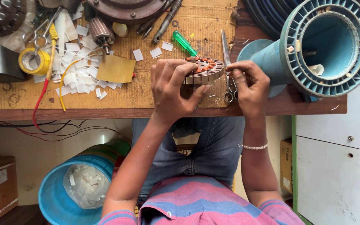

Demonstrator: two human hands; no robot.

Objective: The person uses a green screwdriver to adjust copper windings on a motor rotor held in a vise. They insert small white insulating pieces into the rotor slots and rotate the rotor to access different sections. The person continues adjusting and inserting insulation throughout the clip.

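My left hand point(176, 89) grips a round metal stator point(206, 70) with copper windings, holding it tilted just above the wooden bench edge point(63, 113). My right hand point(248, 85) pinches at the stator's right rim with thumb and forefinger; what it pinches is too small to tell. A pair of scissors point(227, 62) lies under and between the hands. A green-handled screwdriver point(185, 43) lies just beyond the stator.
A large teal spool point(313, 50) lies on its side at right. White paper slips point(73, 66), yellow tape point(32, 61), a motor rotor point(101, 31), pliers point(165, 21) and a yellow sheet point(116, 68) are on the bench. A blue bucket point(59, 200) stands below.
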